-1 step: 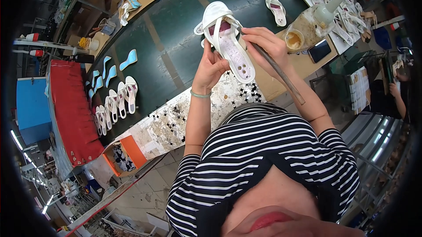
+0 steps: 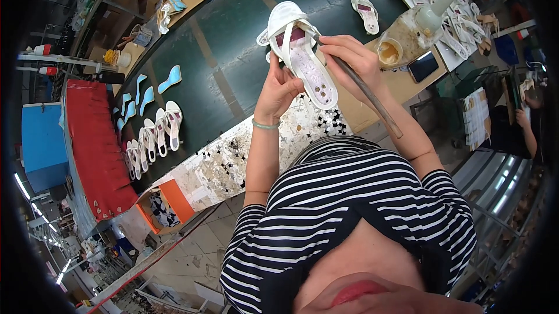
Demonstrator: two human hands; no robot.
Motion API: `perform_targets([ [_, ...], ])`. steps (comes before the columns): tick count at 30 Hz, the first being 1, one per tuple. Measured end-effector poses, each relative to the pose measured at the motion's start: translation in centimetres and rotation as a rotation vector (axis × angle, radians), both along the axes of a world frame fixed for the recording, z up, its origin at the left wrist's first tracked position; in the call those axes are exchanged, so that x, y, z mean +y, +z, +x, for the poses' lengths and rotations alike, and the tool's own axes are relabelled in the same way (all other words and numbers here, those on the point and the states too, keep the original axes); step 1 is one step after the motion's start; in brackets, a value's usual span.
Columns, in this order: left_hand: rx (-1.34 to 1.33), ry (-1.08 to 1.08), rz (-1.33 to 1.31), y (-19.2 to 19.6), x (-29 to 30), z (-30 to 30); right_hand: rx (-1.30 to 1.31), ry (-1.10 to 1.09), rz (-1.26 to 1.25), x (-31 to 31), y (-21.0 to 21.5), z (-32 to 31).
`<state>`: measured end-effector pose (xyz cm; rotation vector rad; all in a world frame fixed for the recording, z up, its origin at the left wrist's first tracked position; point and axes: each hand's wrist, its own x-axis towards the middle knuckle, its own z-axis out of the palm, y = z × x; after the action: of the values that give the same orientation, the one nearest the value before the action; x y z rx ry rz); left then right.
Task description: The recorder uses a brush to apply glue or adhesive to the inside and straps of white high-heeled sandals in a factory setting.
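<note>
Over the near edge of the green work surface, my left hand (image 2: 276,94) grips a white strappy sandal (image 2: 314,80) from its left side, the thumb against the edge of the footbed. Crossed white straps sit at its far end, and a few small round metal dots show near the close end. Pinched in my right hand (image 2: 355,60) is a long brown stick-like tool (image 2: 372,97). Its front end reaches the right side of the sandal's straps, and its tip is too small to make out. The tool's long end slants back above my right forearm.
White sandals (image 2: 161,130) stand in a row at left, beside light-blue sole-shaped pieces (image 2: 170,79). One more sandal (image 2: 365,13) lies at far right. A glue-stained cup (image 2: 390,52), a pale bottle (image 2: 430,20) and a phone (image 2: 423,68) are right of my hand. An orange box (image 2: 179,200) sits near left.
</note>
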<state>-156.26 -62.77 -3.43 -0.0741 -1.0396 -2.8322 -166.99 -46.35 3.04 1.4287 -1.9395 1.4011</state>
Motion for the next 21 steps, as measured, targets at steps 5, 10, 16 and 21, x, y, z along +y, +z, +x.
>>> perform_targets([
  [5,-0.020,0.011,-0.012,0.3,0.1,0.0,-0.009,-0.045,-0.009,-0.7,-0.3,0.4],
  [10,-0.023,0.027,-0.021,0.6,0.4,0.2,-0.041,-0.075,-0.015,-1.2,-0.8,0.8],
  [16,-0.023,0.039,-0.033,0.0,0.2,0.1,-0.049,-0.100,-0.029,-2.0,-0.8,1.0],
  [21,-0.026,0.061,-0.029,0.1,0.4,0.1,-0.095,-0.099,-0.037,-2.4,-0.5,0.9],
])
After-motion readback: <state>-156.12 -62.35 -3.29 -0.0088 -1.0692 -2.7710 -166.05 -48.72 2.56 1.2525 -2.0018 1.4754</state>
